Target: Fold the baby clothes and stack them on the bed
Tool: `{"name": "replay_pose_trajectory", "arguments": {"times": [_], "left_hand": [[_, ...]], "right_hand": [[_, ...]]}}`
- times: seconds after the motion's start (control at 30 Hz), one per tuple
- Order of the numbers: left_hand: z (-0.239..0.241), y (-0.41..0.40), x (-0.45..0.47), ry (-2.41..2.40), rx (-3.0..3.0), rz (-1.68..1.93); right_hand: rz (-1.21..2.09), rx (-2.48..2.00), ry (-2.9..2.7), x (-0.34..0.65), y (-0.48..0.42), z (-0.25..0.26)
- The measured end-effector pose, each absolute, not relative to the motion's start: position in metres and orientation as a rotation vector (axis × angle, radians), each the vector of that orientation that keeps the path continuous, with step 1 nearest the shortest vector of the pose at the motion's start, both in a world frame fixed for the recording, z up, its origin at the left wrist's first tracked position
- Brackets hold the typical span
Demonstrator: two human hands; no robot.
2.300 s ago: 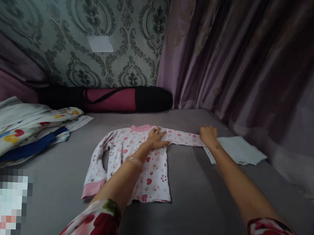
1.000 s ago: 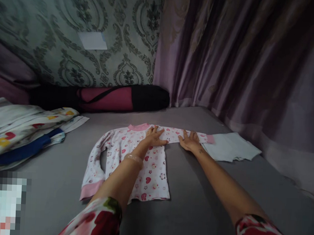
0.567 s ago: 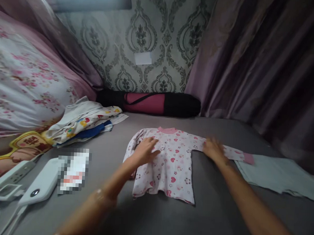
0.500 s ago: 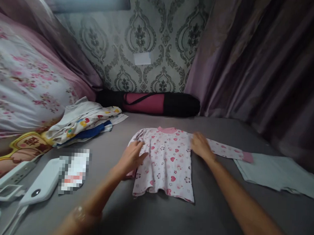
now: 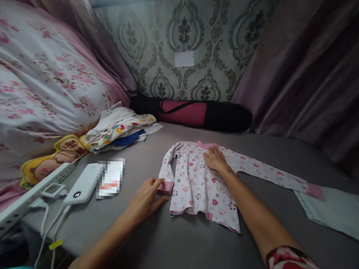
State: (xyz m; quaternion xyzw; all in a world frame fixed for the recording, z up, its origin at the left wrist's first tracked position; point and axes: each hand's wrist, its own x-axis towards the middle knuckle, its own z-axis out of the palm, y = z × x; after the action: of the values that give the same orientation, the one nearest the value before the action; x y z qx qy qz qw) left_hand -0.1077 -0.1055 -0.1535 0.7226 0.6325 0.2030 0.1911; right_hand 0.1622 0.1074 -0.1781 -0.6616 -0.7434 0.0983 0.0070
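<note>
A small white long-sleeved shirt (image 5: 205, 187) with red hearts and pink trim lies flat on the grey bed surface (image 5: 192, 246). My left hand (image 5: 147, 198) pinches the pink cuff of the shirt's left sleeve (image 5: 166, 186) at its lower end. My right hand (image 5: 215, 159) lies flat with fingers spread on the shirt's chest, just below the pink collar. The shirt's right sleeve stretches out to the right, its pink cuff touching a pale folded cloth (image 5: 333, 210).
A pile of colourful clothes (image 5: 120, 130) lies at the left. A pink and black rolled bag (image 5: 195, 113) rests against the patterned wall. A white power bank (image 5: 80, 189), a power strip (image 5: 24, 205) and cables sit near the left edge. A floral pillow (image 5: 35, 88) fills the left; curtains hang on the right.
My left hand slid down the left sleeve from the shirt's chest and took hold of its cuff. My right hand moved from the right sleeve to the chest. The view turned left.
</note>
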Motion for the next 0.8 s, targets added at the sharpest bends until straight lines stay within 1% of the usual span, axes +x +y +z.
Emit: {"name": "replay_pose_trajectory", "arguments": {"times": [0.17, 0.33, 0.4, 0.47, 0.53, 0.67, 0.73, 0.8], "left_hand": [[-0.151, -0.085, -0.115, 1.733, 1.826, 0.566], [-0.152, -0.076, -0.120, 1.740, 1.546, 0.684], [-0.149, -0.066, -0.132, 1.704, 1.516, 0.660], [-0.137, -0.050, -0.154, 1.693, 1.526, 0.559], [-0.116, -0.027, -0.181, 1.749, 1.565, 0.573], [-0.072, 0.020, -0.229, 1.769, 1.433, 0.810], [-0.060, 0.040, -0.243, 1.765, 1.317, 0.890], [-0.058, 0.058, -0.250, 1.801, 1.229, 0.974]], "right_hand": [[0.314, -2.069, -2.358, 0.162, 0.106, -0.169], [0.109, -1.973, -2.318, 0.150, 0.101, -0.158], [0.088, -1.891, -2.330, 0.140, 0.100, -0.156], [0.111, -1.815, -2.355, 0.128, 0.101, -0.155], [0.126, -1.726, -2.379, 0.116, 0.103, -0.157], [0.188, -1.577, -2.417, 0.095, 0.111, -0.165], [0.203, -1.538, -2.426, 0.086, 0.115, -0.171], [0.199, -1.517, -2.426, 0.078, 0.119, -0.176]]}}
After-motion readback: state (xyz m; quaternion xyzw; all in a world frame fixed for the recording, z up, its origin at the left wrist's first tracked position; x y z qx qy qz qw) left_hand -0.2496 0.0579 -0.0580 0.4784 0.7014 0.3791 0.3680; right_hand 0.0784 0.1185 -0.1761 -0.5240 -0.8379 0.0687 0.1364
